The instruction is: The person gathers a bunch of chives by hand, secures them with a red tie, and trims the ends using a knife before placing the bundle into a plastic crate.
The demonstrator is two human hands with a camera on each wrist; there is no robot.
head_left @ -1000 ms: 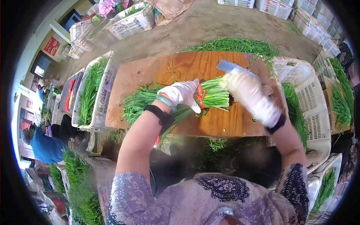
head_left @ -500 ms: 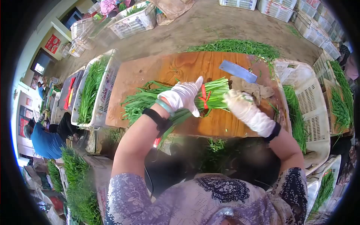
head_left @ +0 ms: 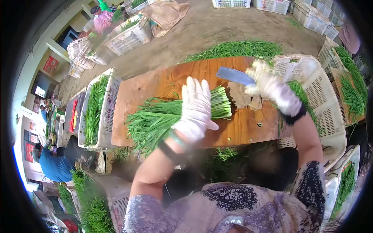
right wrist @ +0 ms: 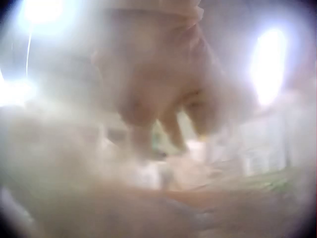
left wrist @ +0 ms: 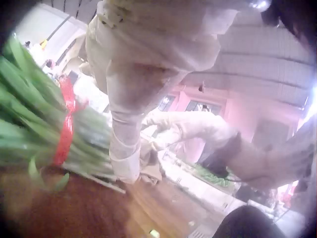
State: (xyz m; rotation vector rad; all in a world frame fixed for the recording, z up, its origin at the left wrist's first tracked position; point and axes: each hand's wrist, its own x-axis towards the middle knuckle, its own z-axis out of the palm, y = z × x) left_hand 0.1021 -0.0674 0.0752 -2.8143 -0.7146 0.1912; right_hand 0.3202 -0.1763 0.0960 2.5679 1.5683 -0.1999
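Observation:
A bundle of garlic chives (head_left: pixel 155 116) lies across the wooden board (head_left: pixel 132 89), its pale stem ends pointing right. My gloved left hand (head_left: pixel 196 110) rests flat over the stems with straight fingers, hiding the tie in the head view. In the left wrist view a red tie (left wrist: pixel 67 121) circles the bundle beside the gloved fingers. My gloved right hand (head_left: pixel 272 85) is right at the handle end of a cleaver (head_left: pixel 235 75), covering that end. The right wrist view is blurred; I cannot tell whether its fingers have closed on the handle.
A crumpled brown cloth (head_left: pixel 241 95) lies by the stem ends. Chives fill a white crate (head_left: pixel 111 103) on the left. Another crate (head_left: pixel 326 101) stands at the right end. A heap of greens (head_left: pixel 237 48) lies beyond the far edge. Other people work around the room.
The right hand has moved from beside the stem ends away to the cleaver. The left hand has straightened its fingers and moved over the red tie. The head view has shifted slightly.

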